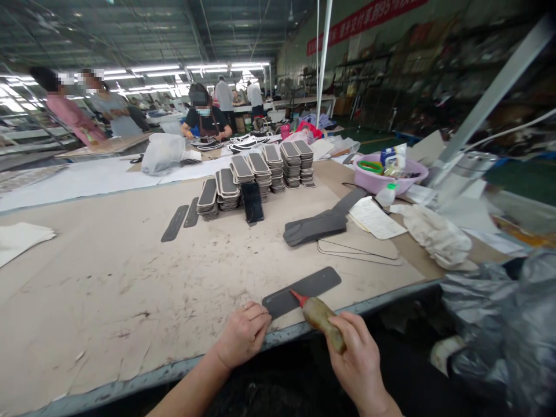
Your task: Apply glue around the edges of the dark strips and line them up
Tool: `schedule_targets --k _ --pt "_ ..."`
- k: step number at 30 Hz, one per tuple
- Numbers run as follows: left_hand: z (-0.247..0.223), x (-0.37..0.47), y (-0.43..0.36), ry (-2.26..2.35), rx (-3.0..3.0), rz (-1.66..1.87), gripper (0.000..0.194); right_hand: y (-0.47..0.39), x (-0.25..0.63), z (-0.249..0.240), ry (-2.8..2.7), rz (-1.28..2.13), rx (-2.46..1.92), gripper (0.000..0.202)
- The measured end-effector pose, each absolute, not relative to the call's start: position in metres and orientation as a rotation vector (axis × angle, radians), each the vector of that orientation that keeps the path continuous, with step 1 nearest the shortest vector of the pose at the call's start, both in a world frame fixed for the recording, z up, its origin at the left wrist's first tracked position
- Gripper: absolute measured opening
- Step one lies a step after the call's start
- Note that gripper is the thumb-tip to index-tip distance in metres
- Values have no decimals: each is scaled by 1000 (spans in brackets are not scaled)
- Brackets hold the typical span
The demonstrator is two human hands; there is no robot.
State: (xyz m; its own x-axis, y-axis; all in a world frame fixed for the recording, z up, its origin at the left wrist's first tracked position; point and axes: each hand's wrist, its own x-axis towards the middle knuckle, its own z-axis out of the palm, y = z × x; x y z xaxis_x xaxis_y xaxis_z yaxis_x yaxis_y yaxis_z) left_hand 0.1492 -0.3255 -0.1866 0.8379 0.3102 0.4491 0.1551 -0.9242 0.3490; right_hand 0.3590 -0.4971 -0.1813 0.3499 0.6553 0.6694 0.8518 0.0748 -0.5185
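A dark grey, round-cornered flat piece lies slantwise near the table's front edge. My left hand is closed at its left end, fingers pressed on the corner. In my right hand is a glue bottle, yellowish and stained, with a red nozzle. The nozzle tip touches or hovers just over the piece's upper surface; I cannot tell which. A thin pale line runs along the piece to the left of the tip.
Several stacks of pale-edged grey pieces stand behind, with a phone leaning against them. Two loose strips lie left. Dark sheets, papers and a purple basin are right. A co-worker sits across.
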Motion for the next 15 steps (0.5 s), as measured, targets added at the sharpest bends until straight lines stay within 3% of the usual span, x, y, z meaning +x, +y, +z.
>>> schedule_targets --k 15 --pt "-181 151 -325 305 2713 780 19 -499 402 -173 -1132 -589 -1862 12"
